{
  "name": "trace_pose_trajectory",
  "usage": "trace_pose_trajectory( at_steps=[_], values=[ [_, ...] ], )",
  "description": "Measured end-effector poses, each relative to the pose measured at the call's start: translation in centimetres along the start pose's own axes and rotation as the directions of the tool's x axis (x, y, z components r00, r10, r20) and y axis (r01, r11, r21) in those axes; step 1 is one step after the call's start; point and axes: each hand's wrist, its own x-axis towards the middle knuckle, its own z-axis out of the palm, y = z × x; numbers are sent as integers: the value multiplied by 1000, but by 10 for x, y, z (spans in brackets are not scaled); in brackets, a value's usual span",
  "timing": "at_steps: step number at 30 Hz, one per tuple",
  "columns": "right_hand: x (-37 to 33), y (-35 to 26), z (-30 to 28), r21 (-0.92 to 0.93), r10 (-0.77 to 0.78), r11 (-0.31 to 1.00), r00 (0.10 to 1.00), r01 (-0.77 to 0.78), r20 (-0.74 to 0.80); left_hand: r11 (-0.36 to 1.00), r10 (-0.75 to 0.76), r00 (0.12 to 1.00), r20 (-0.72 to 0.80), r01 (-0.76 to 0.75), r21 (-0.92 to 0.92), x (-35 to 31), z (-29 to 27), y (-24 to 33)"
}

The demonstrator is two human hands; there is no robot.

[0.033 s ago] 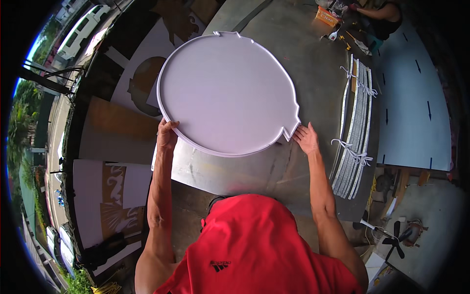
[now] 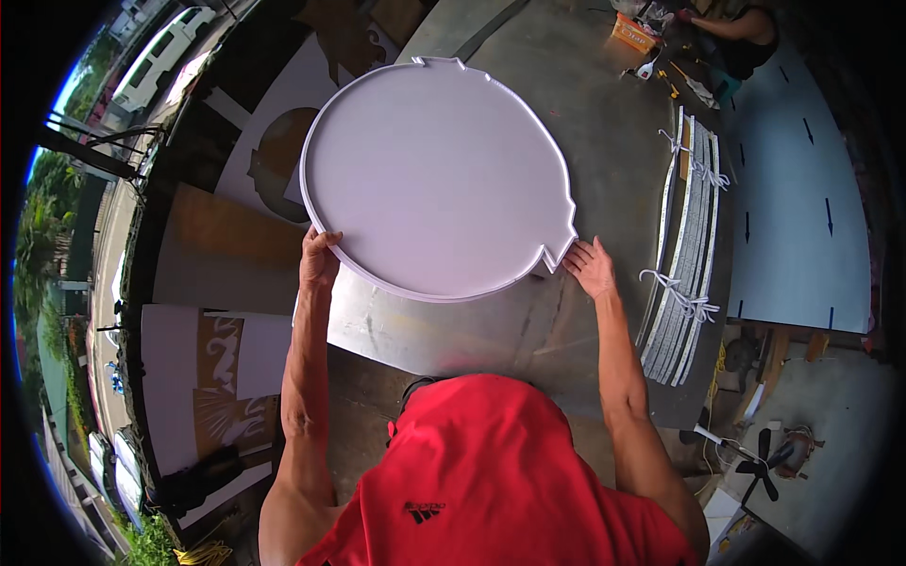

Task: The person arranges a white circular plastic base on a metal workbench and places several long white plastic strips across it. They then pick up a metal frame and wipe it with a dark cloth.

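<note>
A large, pale lilac-white panel [image 2: 434,179], rounded with a raised rim and notched points at its right and far edges, is raised over the metal tabletop. My left hand [image 2: 320,257] grips the near-left rim, its thumb on top and the other fingers partly hidden beyond the edge. At the panel's notched right corner is my right hand [image 2: 593,268], fingers stretched out and touching the edge. How far those fingertips reach under the panel is hidden.
The metal table [image 2: 406,335] carries a bundle of white strips [image 2: 684,255] tied with white cords on the right. An orange box [image 2: 633,33] stands at the far right by a co-worker's arm [image 2: 722,24]. Right of the table lies a light blue sheet [image 2: 797,189]; cut-out sheets [image 2: 175,368] lie left.
The panel and my left hand have shifted very slightly left. My right hand stays almost in place at the notched corner.
</note>
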Motion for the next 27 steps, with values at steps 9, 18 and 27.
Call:
trace_pose_trajectory(
  at_steps=[9, 18, 27],
  values=[
    [1, -2, 16, -215, 139, 971, 975, -101, 171, 999, -9, 1000, -8, 9, 54, 5, -22, 50],
    [-51, 46, 29, 31, 143, 988, 972, -151, 188, 987, -147, 983, 113, 139, 77, 35, -27, 68],
    [-111, 120, -21, 441, -31, 892, 960, -100, 280, 894, -333, 943, 16, 310, 323, 140, 2, 16]
  ],
)
